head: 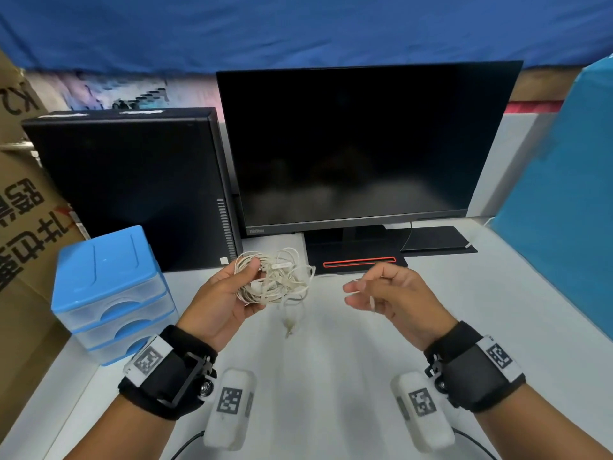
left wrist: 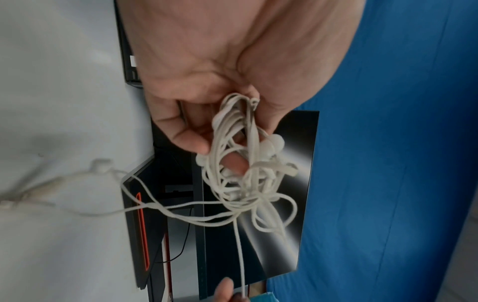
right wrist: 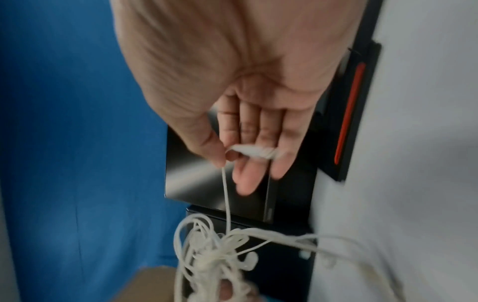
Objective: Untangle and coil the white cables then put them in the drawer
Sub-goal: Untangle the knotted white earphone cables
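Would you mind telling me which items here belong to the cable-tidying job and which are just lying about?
Part of the job:
- tangled white earphone cables, held in the left hand
- one strand, pinched by the right hand
- blue drawer unit, drawers shut

Just lying about:
- monitor
- black desktop computer
- cardboard boxes

"ThinkVision" (faint) on monitor (head: pixel 358 144) bezel; Chinese characters on cardboard box (head: pixel 23 210).
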A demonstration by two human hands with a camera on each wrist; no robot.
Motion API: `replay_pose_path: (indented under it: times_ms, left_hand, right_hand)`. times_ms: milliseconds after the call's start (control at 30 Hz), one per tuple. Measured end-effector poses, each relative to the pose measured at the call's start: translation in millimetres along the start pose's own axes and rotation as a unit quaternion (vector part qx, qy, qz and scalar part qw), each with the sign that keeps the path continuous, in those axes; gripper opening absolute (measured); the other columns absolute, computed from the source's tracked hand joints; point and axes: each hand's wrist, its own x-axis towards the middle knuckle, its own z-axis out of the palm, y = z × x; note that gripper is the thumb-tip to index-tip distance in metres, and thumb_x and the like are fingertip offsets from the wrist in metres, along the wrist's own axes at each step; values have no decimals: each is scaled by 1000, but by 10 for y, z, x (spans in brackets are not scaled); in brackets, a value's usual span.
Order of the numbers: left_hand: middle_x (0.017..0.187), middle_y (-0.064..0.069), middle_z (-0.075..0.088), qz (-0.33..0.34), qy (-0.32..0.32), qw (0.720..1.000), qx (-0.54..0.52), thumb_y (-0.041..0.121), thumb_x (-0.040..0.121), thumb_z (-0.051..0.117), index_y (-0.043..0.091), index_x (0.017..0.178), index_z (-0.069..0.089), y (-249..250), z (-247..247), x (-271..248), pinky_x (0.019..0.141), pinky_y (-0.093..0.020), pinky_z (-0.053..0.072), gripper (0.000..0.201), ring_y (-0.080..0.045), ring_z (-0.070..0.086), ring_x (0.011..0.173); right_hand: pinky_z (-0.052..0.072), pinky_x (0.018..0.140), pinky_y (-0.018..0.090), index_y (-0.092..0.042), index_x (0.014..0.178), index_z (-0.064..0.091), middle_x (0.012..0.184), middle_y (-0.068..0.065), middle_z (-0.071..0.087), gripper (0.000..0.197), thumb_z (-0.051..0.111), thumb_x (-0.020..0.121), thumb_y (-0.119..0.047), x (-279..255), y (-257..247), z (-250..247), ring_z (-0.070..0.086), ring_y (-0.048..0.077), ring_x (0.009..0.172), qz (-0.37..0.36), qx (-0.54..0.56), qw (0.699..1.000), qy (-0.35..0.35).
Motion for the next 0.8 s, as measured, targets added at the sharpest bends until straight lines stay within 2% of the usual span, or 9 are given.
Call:
replay_pose_path:
  times_ms: [100, 167, 267, 367, 467, 533, 633, 700, 800]
  left_hand:
    - [105, -13, 71, 22, -61, 998, -28, 33, 74, 76, 14, 102, 70, -23, 43, -43, 76, -34, 59, 35, -28, 67, 96]
    - [101, -12, 72, 27, -113, 992, -49, 36, 58, 91, 15, 96, 72, -45, 55, -56, 78, -37, 59, 48, -27, 70, 93]
    - [93, -10, 71, 28, -143, 987, -73, 33, 50, 95, 16, 90, 73, -56, 84, -79, 74, -37, 59, 49, -24, 69, 83]
    - [99, -12, 73, 13, -108, 992, -69, 23, 73, 75, 16, 90, 76, -62, 187, -144, 63, -34, 61, 18, -25, 72, 81]
    - [105, -17, 72, 2, -65, 997, -45, 11, 90, 54, 11, 98, 74, -86, 288, -179, 58, -30, 61, 22, -24, 71, 78]
    - [107, -18, 71, -27, -57, 996, -55, 15, 97, 50, 6, 106, 70, -59, 339, -205, 55, -27, 60, 24, -22, 71, 75]
    - [115, -21, 69, -84, -78, 987, -112, 27, 97, 50, 2, 118, 63, 16, 365, -249, 65, -30, 62, 36, -24, 73, 82]
    - [123, -25, 65, -94, -113, 976, -161, 19, 91, 50, 3, 127, 57, 75, 373, -286, 78, -33, 61, 40, -30, 72, 93]
    - [124, -22, 66, -53, -150, 977, -145, -3, 82, 51, 14, 130, 56, 71, 384, -304, 81, -31, 60, 51, -28, 72, 95]
  right_hand:
    - [55, 62, 32, -3, 104, 62, 88, 22, 70, 20, 58, 89, 10, -35, -23, 44, 56, 19, 49, 37, 32, 996, -76]
    - [50, 56, 30, -4, 114, 62, 83, 20, 69, 29, 67, 85, -2, -53, -1, 98, 46, 16, 44, 47, 15, 994, -102]
    - [43, 50, 26, -10, 106, 69, 74, 12, 66, 27, 71, 80, -18, -105, -23, 184, 39, 14, 46, 28, -13, 993, -110]
    - [34, 47, 21, -16, 83, 74, 64, 3, 61, 6, 71, 80, -19, -157, -81, 232, 40, 10, 49, -31, -62, 992, -104]
    - [33, 47, 17, -16, 78, 75, 63, 1, 63, 14, 72, 86, -5, -183, -93, 256, 50, 6, 54, -63, -110, 986, -109]
    - [35, 46, 14, -10, 85, 75, 64, 0, 67, 11, 69, 87, -1, -196, -83, 268, 54, 3, 54, -58, -125, 985, -106]
    - [31, 45, 17, -5, 90, 75, 67, 3, 67, 8, 67, 89, -4, -197, -61, 280, 46, 3, 49, -53, -111, 989, -86]
    - [26, 44, 19, -7, 88, 75, 67, 5, 65, 10, 66, 90, -4, -188, -61, 281, 37, 6, 47, -50, -77, 994, -58]
    - [20, 47, 22, -9, 83, 74, 66, 4, 63, 10, 67, 89, -5, -178, -80, 288, 28, 12, 50, -43, -28, 998, -33]
